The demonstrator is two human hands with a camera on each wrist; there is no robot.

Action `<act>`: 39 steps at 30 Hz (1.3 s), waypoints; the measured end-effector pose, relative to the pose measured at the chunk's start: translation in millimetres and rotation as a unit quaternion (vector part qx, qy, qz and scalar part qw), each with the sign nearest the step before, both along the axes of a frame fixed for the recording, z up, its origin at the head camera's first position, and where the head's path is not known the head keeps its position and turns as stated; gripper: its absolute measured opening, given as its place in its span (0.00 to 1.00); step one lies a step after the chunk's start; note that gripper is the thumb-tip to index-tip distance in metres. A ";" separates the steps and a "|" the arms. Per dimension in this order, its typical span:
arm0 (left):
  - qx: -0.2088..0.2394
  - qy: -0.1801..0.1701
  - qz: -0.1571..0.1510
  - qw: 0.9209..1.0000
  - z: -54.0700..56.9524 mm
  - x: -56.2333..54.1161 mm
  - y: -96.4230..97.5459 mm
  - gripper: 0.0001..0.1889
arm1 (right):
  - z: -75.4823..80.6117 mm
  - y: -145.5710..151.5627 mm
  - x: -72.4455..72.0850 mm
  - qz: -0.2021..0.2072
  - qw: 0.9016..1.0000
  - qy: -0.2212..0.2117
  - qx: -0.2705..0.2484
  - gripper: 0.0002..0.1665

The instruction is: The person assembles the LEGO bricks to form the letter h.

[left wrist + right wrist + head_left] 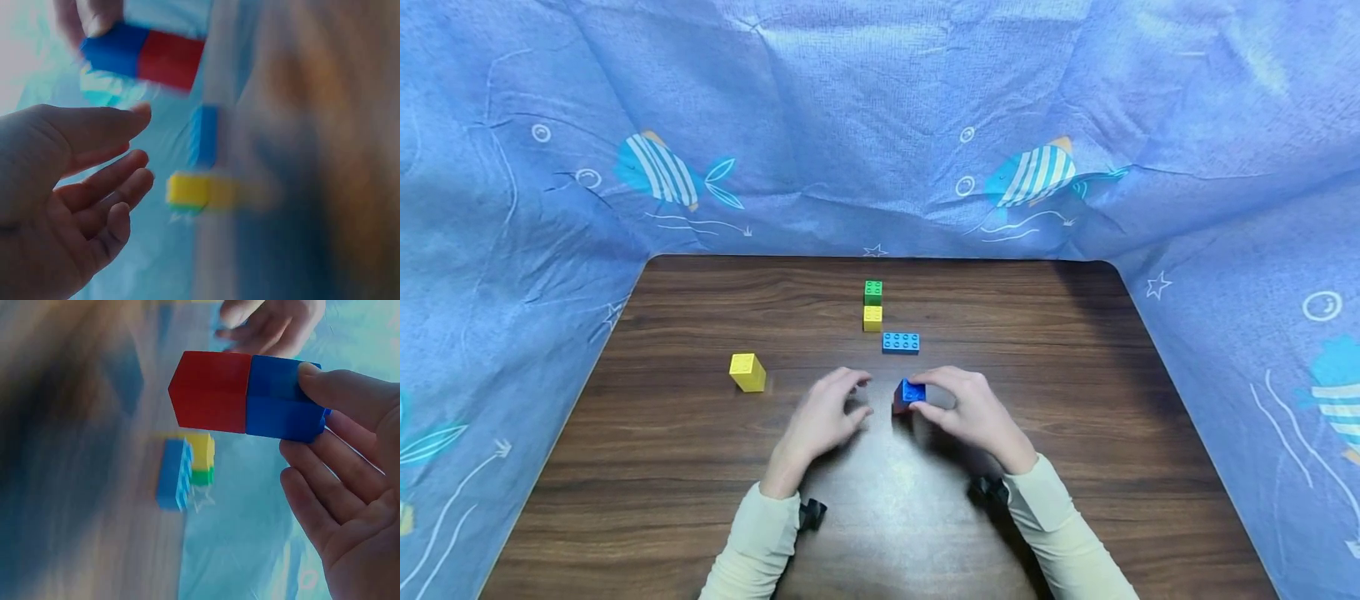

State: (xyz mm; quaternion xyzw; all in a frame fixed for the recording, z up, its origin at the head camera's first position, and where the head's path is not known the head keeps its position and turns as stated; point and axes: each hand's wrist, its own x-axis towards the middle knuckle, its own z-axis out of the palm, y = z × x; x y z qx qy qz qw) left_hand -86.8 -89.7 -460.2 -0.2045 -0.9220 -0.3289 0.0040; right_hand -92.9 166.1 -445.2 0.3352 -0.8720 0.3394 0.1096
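My right hand point(976, 410) pinches a dark blue building brick point(275, 403) between thumb and fingertips. A red brick point(209, 394) is joined beneath the blue one, making an upright two-brick stack. In the right wrist view, the red underside end shows near the wooden table. Just left of the stack is my left hand point(823, 417), thumb and fingers apart and loosely bent, with nothing held. The left wrist view shows the gap between its thumb point(112, 122) and fingers, the stack beyond it.
Beyond the hands lie a flat light blue brick point(900, 343), a small yellow brick point(872, 319) and a green brick point(873, 293) behind it. A taller yellow block point(748, 372) stands to the left on the table point(662, 467). Blue fish-print cloth point(865, 125) surrounds the table's back and sides.
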 end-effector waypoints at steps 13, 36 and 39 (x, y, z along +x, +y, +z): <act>-0.056 0.141 0.172 0.973 36.9 -14.7 -94.1 0.26 | -0.6 42.3 -18.0 -0.076 0.997 -0.012 0.026 0.19; -0.079 -0.050 0.215 0.972 30.9 -14.7 -131.6 0.24 | -11.9 55.8 -19.0 -0.118 0.990 -0.072 0.035 0.20; -0.073 -0.053 0.210 0.974 29.2 -16.5 -133.2 0.22 | -11.1 56.4 -19.6 -0.119 0.989 -0.076 0.039 0.20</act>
